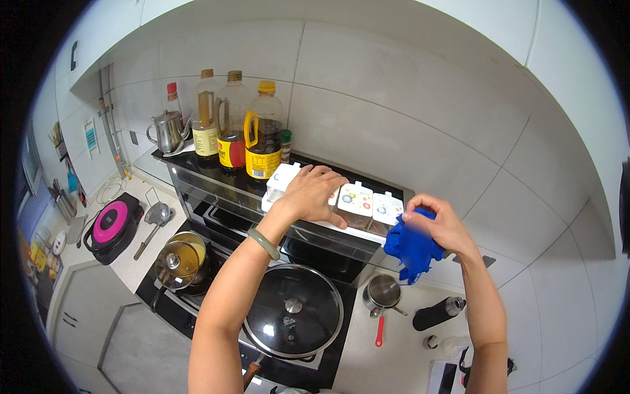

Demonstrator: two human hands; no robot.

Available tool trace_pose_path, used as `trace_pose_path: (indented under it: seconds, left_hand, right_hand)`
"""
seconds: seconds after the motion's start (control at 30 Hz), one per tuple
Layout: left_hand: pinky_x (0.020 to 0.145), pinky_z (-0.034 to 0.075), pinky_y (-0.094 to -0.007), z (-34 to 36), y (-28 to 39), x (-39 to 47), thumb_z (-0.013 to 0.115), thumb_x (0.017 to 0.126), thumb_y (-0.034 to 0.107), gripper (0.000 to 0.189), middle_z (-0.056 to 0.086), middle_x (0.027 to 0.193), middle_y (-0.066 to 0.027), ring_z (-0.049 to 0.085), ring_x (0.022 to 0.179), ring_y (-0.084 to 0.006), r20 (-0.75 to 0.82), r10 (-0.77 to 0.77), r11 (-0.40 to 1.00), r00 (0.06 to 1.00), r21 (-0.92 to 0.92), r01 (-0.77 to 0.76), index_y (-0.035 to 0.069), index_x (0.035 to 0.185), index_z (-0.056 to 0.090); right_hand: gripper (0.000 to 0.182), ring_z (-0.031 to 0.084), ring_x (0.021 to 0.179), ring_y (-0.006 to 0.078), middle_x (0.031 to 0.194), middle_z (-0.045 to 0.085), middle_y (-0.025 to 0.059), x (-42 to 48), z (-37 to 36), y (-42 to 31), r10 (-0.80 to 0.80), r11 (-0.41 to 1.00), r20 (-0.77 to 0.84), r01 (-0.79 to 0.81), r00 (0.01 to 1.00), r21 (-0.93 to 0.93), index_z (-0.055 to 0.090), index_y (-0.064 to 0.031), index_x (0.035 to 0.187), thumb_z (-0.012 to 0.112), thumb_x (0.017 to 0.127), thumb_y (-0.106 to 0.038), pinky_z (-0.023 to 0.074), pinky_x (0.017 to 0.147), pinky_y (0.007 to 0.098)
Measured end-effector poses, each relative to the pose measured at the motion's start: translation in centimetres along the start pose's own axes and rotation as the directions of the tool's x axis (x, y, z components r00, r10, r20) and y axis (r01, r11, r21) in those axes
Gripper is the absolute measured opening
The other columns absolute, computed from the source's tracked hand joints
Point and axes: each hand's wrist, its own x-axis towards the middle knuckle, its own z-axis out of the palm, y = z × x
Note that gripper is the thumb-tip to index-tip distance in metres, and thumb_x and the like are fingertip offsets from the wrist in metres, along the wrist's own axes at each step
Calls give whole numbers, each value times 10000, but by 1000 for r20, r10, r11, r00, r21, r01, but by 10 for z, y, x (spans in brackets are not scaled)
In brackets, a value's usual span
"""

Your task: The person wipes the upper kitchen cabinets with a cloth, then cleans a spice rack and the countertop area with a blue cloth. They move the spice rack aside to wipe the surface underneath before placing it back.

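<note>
A set of square seasoning boxes with white flowered lids (356,197) stands in a white tray on the black glass top of the range hood (216,180). My left hand (315,192) lies over one of the lids, fingers spread, with a jade-like bangle (264,244) on the wrist. My right hand (435,221) pinches a crumpled blue cloth (416,248) beside the rightmost box. The cloth hangs down past the hood's right end. The box under my left hand is mostly hidden.
Tall sauce bottles (263,147) and a steel teapot (169,132) stand left of the boxes. Below are a lidded wok (295,325), a glass-lidded pot (179,263), a small saucepan (384,291) and a black bottle (435,315). A pink-and-black electric pan (112,224) sits at left.
</note>
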Motion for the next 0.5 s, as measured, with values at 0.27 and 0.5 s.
trace_pose_path:
  seconds: [0.27,0.5]
  left_hand:
    - [1212,261,-515,-3,3,-1,865,587,618,996,591,1418,-89,434,1411,-298,11,-20,1000,1000,-14,20,126,1405,580]
    - [1210,261,-516,-1,1,-2,868,587,612,998,591,1418,-93,437,1406,-299,7,-14,999,1000,-35,15,113,1402,580]
  right_hand:
    - [369,602,1003,359,1085,577,184,28,31,-6,-337,815,-86,245,938,-525,668,-37,1056,777,855,-326,505,876,419]
    - [269,556,1068,328,1108,603,145,11,44,16,-339,819,149,369,929,-439,636,-20,1113,699,916,-193,452,974,403]
